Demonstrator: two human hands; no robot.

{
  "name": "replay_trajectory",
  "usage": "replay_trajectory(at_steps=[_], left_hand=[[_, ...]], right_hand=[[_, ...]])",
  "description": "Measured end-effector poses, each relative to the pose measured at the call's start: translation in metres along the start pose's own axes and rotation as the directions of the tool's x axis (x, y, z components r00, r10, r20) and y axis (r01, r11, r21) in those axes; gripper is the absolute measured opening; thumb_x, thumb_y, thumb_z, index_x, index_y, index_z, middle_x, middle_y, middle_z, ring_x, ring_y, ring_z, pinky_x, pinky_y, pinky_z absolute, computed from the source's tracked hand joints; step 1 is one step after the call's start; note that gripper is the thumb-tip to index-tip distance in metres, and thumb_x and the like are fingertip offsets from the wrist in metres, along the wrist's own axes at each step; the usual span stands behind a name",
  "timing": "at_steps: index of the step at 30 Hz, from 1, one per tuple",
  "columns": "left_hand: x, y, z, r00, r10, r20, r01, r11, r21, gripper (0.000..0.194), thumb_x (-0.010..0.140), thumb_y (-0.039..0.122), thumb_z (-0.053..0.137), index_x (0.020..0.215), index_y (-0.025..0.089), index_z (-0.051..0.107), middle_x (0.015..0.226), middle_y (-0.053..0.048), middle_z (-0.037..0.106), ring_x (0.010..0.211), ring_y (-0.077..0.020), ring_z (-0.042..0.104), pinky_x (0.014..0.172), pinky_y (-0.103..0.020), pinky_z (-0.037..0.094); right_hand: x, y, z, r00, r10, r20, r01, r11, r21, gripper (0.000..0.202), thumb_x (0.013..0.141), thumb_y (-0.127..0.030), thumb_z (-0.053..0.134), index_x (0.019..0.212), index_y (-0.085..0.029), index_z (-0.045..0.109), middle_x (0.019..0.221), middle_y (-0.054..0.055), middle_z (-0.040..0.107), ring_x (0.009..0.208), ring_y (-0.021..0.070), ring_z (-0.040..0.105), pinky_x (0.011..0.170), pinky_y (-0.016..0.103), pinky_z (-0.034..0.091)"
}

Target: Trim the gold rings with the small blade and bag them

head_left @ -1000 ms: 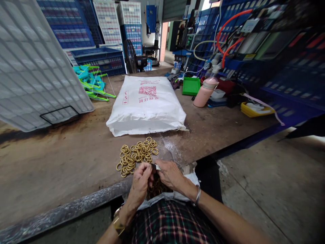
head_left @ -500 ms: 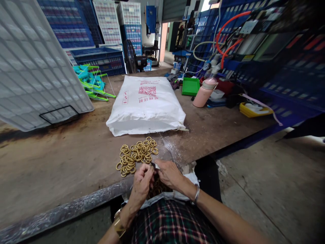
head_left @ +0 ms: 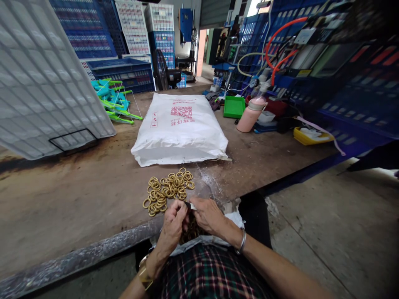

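Note:
My left hand (head_left: 175, 220) and my right hand (head_left: 208, 214) meet at the table's front edge, over my lap. Both are closed, with fingertips almost touching. Between them shows a small dark piece (head_left: 188, 205), with a bit of white beside it at my right fingers; its kind I cannot make out. Just beyond my left hand lies a loose pile of brass-coloured rings (head_left: 168, 192) on the table. Below my hands, more darker-looking rings (head_left: 190, 236) sit in a whitish cloth or bag (head_left: 202, 240) on my lap, partly hidden by my wrists.
A stuffed white sack (head_left: 183, 139) with red print lies behind the rings. At left a white crate (head_left: 52, 83) leans beside green and turquoise parts (head_left: 116, 101). A green tray (head_left: 233, 107), a pink bottle (head_left: 251, 115) and a yellow tray (head_left: 311, 136) stand at right.
My hands stay in nearly the same place, with only slight finger movement. A little more of the dark and white piece shows between them. The ring pile looks the same.

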State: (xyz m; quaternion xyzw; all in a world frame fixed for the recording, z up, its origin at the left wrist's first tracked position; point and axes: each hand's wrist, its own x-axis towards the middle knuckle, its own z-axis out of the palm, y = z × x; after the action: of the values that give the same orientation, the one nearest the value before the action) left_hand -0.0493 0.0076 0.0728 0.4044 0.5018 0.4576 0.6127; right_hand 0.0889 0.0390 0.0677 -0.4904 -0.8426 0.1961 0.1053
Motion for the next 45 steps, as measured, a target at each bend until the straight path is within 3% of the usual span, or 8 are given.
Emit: replay_trajectory(at_steps=[13, 17, 22, 25, 29, 34, 39, 45], left_hand=[[-0.002, -0.008, -0.004, 0.999, 0.025, 0.032, -0.022, 0.996, -0.081, 0.036, 0.075, 0.051, 0.056, 0.064, 0.019, 0.044, 0.051, 0.006, 0.046, 0.041, -0.0062, 0.038, 0.041, -0.019, 0.032], [-0.010, -0.006, -0.007, 0.999, 0.015, 0.049, -0.008, 0.990, -0.138, 0.033, 0.077, 0.049, 0.056, 0.068, 0.018, 0.049, 0.050, 0.006, 0.046, 0.041, -0.0062, 0.039, 0.041, -0.019, 0.032], [-0.023, 0.003, 0.000, 0.976, -0.035, 0.216, 0.089, 0.965, -0.245, 0.028, 0.080, 0.042, 0.056, 0.073, 0.015, 0.056, 0.054, 0.002, 0.052, 0.045, -0.0065, 0.044, 0.046, -0.019, 0.036], [-0.021, 0.005, 0.003, 0.975, -0.136, 0.173, 0.192, 0.912, -0.363, 0.030, 0.075, 0.044, 0.060, 0.072, 0.014, 0.057, 0.055, 0.001, 0.054, 0.042, -0.0059, 0.043, 0.041, -0.018, 0.032], [-0.014, 0.008, 0.001, 0.965, -0.249, 0.079, 0.255, 0.833, -0.491, 0.030, 0.065, 0.038, 0.070, 0.068, 0.016, 0.051, 0.068, -0.001, 0.061, 0.046, -0.0060, 0.048, 0.038, -0.016, 0.031], [-0.012, 0.009, -0.005, 0.929, -0.336, 0.159, 0.358, 0.696, -0.622, 0.030, 0.063, 0.029, 0.072, 0.085, 0.019, 0.054, 0.067, 0.001, 0.060, 0.050, -0.0071, 0.052, 0.041, -0.015, 0.032], [-0.006, 0.009, -0.007, 0.932, -0.347, 0.104, 0.327, 0.683, -0.653, 0.030, 0.061, 0.034, 0.074, 0.064, 0.014, 0.050, 0.066, 0.000, 0.059, 0.055, -0.0085, 0.054, 0.041, -0.016, 0.037], [0.002, 0.010, -0.004, 0.981, -0.145, -0.127, 0.087, 0.920, -0.381, 0.033, 0.065, 0.040, 0.070, 0.081, 0.017, 0.052, 0.062, 0.003, 0.056, 0.049, -0.0083, 0.051, 0.036, -0.016, 0.036]], right_hand=[[0.003, 0.002, -0.006, 0.979, -0.020, 0.204, 0.032, 0.998, -0.057, 0.022, 0.075, -0.014, 0.041, 0.093, -0.014, 0.053, 0.076, 0.006, 0.062, 0.063, 0.0146, 0.052, 0.056, 0.024, 0.029], [0.011, 0.000, -0.005, 0.988, 0.035, 0.148, -0.023, 0.997, -0.080, 0.023, 0.078, -0.013, 0.040, 0.096, -0.013, 0.054, 0.079, 0.008, 0.063, 0.063, 0.0151, 0.054, 0.056, 0.025, 0.030], [0.026, 0.007, -0.008, 0.984, 0.174, -0.038, -0.177, 0.980, -0.094, 0.023, 0.080, -0.012, 0.039, 0.098, -0.015, 0.053, 0.083, 0.008, 0.065, 0.070, 0.0163, 0.057, 0.061, 0.025, 0.034], [0.032, 0.010, -0.010, 0.973, 0.181, -0.144, -0.189, 0.981, -0.044, 0.023, 0.081, -0.014, 0.043, 0.102, -0.016, 0.051, 0.094, 0.008, 0.064, 0.081, 0.0171, 0.058, 0.068, 0.025, 0.037], [0.039, 0.006, -0.011, 0.975, 0.187, -0.120, -0.196, 0.978, -0.065, 0.023, 0.083, -0.020, 0.044, 0.106, -0.018, 0.050, 0.099, 0.008, 0.064, 0.085, 0.0183, 0.059, 0.071, 0.026, 0.038], [0.044, 0.006, -0.009, 0.976, 0.201, -0.081, -0.208, 0.974, -0.092, 0.025, 0.081, -0.015, 0.043, 0.104, -0.019, 0.052, 0.094, 0.007, 0.065, 0.081, 0.0179, 0.059, 0.068, 0.025, 0.037], [0.042, 0.015, -0.013, 0.980, 0.159, -0.121, -0.143, 0.981, 0.128, 0.021, 0.082, -0.015, 0.041, 0.100, -0.017, 0.052, 0.081, 0.005, 0.063, 0.072, 0.0158, 0.056, 0.065, 0.025, 0.037], [0.024, 0.010, -0.033, 0.998, 0.033, 0.051, -0.057, 0.789, 0.612, 0.015, 0.089, -0.028, 0.037, 0.083, -0.019, 0.047, 0.062, -0.004, 0.056, 0.058, 0.0097, 0.049, 0.060, 0.021, 0.038]])
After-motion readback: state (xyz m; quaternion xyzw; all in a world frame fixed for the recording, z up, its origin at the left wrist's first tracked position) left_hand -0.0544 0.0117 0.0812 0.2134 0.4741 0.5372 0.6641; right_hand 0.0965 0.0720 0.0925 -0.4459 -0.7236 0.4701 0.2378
